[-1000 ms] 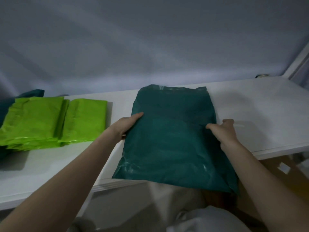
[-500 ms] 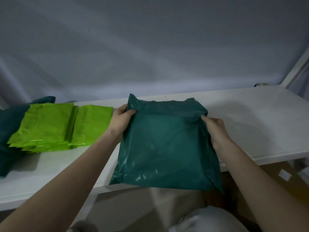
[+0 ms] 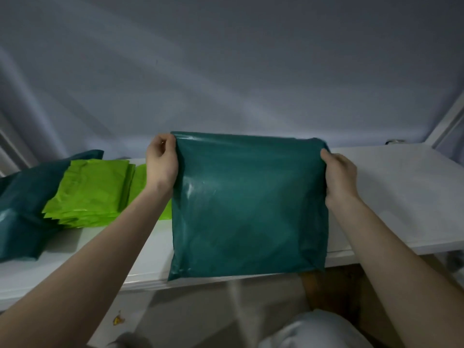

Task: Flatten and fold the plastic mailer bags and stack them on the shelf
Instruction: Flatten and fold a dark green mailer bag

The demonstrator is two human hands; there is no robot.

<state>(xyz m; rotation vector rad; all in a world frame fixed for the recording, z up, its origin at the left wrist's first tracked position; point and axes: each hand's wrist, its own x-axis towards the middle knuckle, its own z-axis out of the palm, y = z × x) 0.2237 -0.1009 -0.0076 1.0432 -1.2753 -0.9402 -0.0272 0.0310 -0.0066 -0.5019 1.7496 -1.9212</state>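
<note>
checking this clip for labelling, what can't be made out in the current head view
- Shelf surface behind the held teal mailer: hidden by the bag.
- Lime green stack, right part: covered by the left hand and forearm.
- Teal bags at far left: cut off by the frame edge.
- Small object at the shelf's back: too small and dim to identify.
- Right hand fingertips: hidden behind the mailer.

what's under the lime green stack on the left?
The lime green stack lies on dark teal bags, which stick out to its left and behind it, all on the white shelf. How many teal bags are underneath is hidden.
</note>
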